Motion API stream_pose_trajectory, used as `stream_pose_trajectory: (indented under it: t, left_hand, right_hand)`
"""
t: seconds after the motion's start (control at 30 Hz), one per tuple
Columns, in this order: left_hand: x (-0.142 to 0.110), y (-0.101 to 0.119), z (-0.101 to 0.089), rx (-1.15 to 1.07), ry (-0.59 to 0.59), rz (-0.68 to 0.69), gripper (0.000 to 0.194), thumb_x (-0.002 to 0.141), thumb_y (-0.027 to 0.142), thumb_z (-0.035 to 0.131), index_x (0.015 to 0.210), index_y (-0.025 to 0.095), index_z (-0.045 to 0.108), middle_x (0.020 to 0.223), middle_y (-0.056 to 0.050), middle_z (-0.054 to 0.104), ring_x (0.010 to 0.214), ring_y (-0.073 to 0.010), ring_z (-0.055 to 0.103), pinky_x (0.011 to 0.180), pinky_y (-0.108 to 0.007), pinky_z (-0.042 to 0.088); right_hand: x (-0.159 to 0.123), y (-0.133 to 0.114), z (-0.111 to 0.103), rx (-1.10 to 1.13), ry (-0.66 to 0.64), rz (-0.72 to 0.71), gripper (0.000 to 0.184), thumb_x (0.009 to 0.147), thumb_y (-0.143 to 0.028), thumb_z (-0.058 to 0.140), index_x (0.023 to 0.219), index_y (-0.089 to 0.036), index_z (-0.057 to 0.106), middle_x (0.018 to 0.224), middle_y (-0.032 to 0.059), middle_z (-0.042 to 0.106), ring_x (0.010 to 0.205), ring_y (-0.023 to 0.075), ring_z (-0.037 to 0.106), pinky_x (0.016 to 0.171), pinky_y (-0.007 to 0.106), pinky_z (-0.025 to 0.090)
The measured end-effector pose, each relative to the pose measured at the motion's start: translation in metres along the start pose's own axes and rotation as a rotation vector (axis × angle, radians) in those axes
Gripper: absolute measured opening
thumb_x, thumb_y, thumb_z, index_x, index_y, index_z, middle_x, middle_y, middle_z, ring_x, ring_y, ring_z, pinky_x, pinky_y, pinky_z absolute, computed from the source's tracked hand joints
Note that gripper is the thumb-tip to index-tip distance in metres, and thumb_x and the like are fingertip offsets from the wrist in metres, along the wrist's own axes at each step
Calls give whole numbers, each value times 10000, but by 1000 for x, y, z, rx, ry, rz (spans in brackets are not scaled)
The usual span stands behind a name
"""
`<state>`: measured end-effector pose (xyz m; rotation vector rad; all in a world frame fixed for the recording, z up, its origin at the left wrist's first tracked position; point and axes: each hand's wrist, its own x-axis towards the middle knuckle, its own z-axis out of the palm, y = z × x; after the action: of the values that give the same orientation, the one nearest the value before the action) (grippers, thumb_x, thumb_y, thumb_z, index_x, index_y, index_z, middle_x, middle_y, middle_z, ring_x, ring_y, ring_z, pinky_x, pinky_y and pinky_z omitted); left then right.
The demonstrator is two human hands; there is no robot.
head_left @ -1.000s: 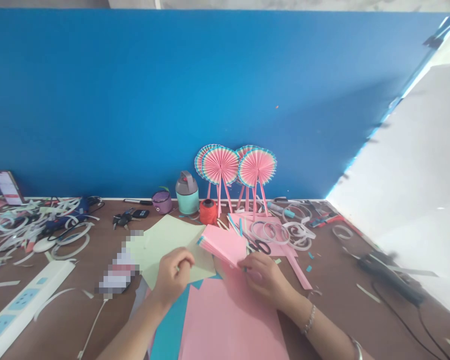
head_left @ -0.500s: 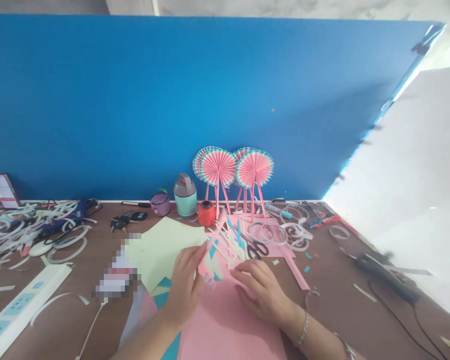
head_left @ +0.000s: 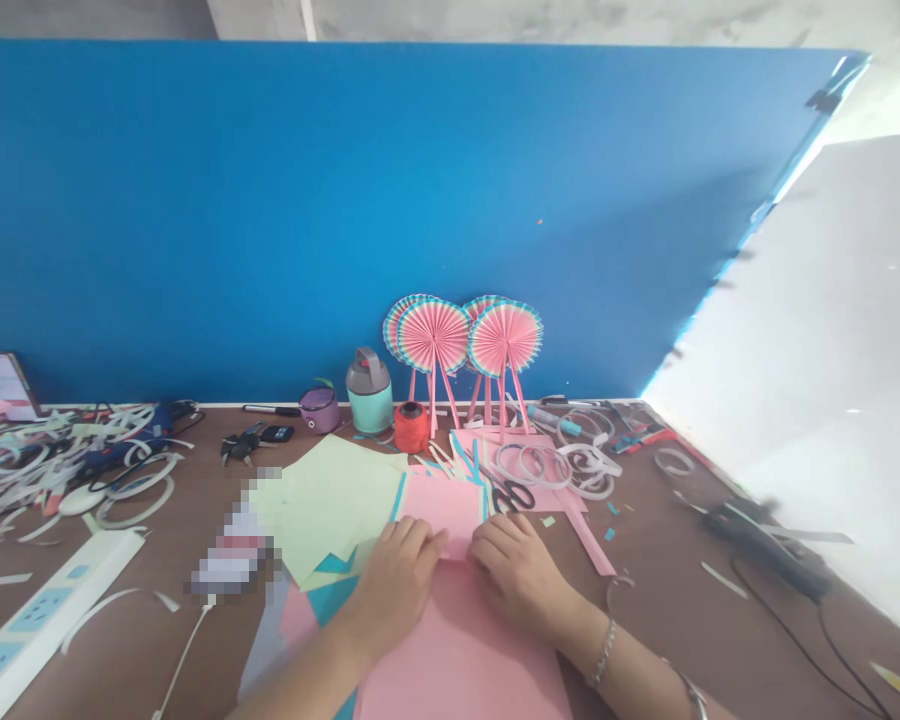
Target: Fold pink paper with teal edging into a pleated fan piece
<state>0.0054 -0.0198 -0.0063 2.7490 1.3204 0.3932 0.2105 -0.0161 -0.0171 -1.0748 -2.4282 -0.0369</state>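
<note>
Side by side, my left hand [head_left: 401, 578] and my right hand [head_left: 515, 572] rest on a large pink sheet [head_left: 465, 660]. Their fingers are curled and press down on the near edge of a pleated pink paper with blue edging [head_left: 442, 503], which lies flat just beyond them. A light green sheet [head_left: 330, 495] lies to the left of my left hand, with blue paper [head_left: 330, 598] showing under it. There is a bracelet on my right wrist.
Scissors [head_left: 521, 493] and white tape rings [head_left: 547, 462] lie just beyond the right hand. Finished pink paper fans [head_left: 465, 340], a red spool [head_left: 411, 425], a teal bottle [head_left: 369, 390] and a purple pot [head_left: 321, 408] stand against the blue partition. A power strip [head_left: 37, 620] lies left, a black tool [head_left: 765, 545] right.
The pleated paper was held up and spread between my hands; it is now closed and flat on the table. Both hands have come together at its near edge.
</note>
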Motion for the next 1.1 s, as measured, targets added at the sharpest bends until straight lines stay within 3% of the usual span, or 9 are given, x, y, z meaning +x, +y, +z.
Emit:
stream_pose_trajectory:
  t: [0.13,0.37,0.5,0.73,1.1]
  left_hand:
    - [-2,-10,-6,-51,-54,-96,176,877,111,420,859,189,577,901,-42,583,856,-202,510,758,-337,408]
    - [-4,-24,-22,-170,-133,-172,178,812,102,465,711,197,576,818,-18,617,816,-179,551,736,-301,407]
    - [-3,-25,-31,-280,-188,-189,197,768,96,467,675,206,602,769,-2,624,794,-164,566,715,-273,404]
    - [-6,-30,-32,-430,-174,-325,182,769,131,458,732,218,613,811,3,654,809,-165,588,705,-263,401]
    - [-3,-29,-32,-403,-182,-354,196,795,119,441,681,204,576,822,-7,626,873,-171,568,770,-275,396]
  right_hand:
    - [-2,7,1,61,-56,98,146,772,-64,499,701,-172,566,719,28,560,702,163,460,647,285,309]
    - [-3,19,-5,258,-165,116,162,826,-103,541,787,-194,669,756,29,588,731,155,535,652,256,380]
    - [-4,20,-11,373,-219,129,216,847,-97,513,859,-210,698,810,38,608,763,154,554,681,255,412]
    - [0,19,-11,454,-200,371,172,754,-45,530,745,-185,631,737,2,627,700,143,548,649,242,405]
    - [-2,22,-2,444,-165,352,154,806,-100,527,731,-180,635,736,23,615,728,154,549,666,249,393]
